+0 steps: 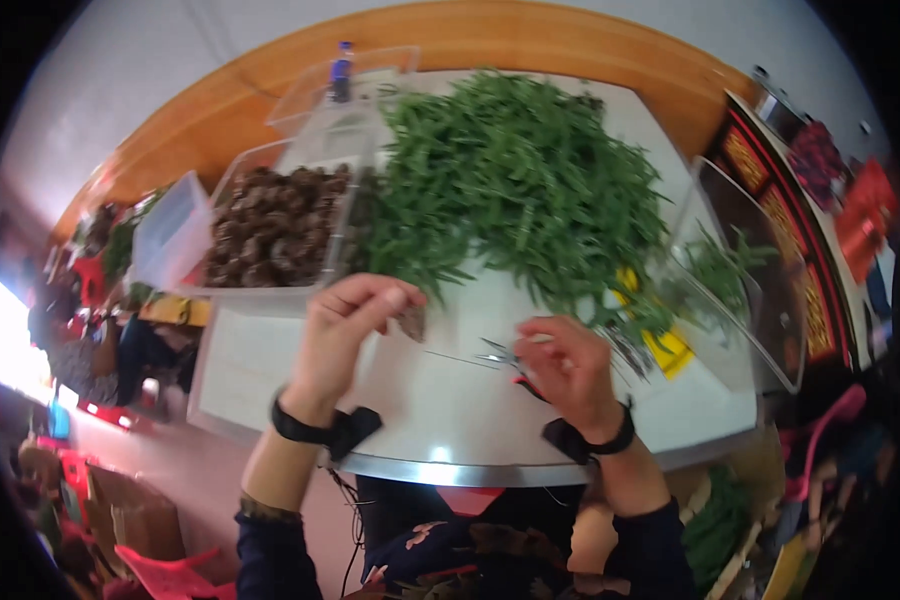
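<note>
Dark floral clothing (450, 550) is filling the bottom centre of the frame, and black wristbands (300, 428) are circling both wrists above it. Both hands are hovering apart from each other over the white table (410, 425). Left of centre, the left hand (345, 320) is pinching a small brown piece (411, 322) between thumb and fingers. That piece is looking thin and very light, perhaps easily torn or crushed, so its upper edge is offering the safest hold under gentle pressure. Right of centre, the right hand (570, 360) is curling around small pliers (494, 356), whose metal tips are pointing left; they are seeming stiff and best gripped by the handles. Between the hands, a fine wire (460, 358) is stretching toward the tips; it is probably springy and slippery, suiting a hold near its end. Whether it is touching either the piece or the pliers, I cannot tell. Farther off, a yellow packet (672, 352) is lying right of centre, green leafy sprigs (520, 180) are heaping across the upper middle, and brown clumps (275, 220) are filling a clear tub (265, 293) at upper left.
</note>
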Motion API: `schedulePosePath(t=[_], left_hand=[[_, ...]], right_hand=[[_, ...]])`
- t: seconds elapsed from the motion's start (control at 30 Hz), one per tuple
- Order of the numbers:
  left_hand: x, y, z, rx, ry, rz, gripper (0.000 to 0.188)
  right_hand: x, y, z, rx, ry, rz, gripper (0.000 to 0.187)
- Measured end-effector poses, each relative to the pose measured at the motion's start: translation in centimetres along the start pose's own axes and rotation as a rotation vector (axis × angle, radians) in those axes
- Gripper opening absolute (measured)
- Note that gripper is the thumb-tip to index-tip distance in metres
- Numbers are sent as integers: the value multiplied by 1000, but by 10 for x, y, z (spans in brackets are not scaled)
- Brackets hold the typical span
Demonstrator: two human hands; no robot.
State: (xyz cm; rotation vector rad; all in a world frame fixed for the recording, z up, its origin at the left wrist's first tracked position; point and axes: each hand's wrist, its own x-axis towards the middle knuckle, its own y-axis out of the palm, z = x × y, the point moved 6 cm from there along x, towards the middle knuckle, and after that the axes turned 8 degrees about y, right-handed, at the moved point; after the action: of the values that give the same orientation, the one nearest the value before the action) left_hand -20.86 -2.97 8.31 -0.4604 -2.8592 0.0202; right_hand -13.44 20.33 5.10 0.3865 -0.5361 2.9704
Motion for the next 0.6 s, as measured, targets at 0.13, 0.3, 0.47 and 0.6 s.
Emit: schedulePosePath(t=[0.13,0.3,0.47,0.6], left_hand=[[-6,83,48,-290,-87,34,13],[-6,103,52,-345,-37,4,12],[-1,78,49,-152,165,-183,17],[-9,85,14,638,598,-107,25]], right_hand=[[-1,19,-11,344,258,119,24],[-5,13,-32,437,321,129,24],[0,5,-25,96,124,-23,23],[0,0,-8,-152,-118,-157,23]])
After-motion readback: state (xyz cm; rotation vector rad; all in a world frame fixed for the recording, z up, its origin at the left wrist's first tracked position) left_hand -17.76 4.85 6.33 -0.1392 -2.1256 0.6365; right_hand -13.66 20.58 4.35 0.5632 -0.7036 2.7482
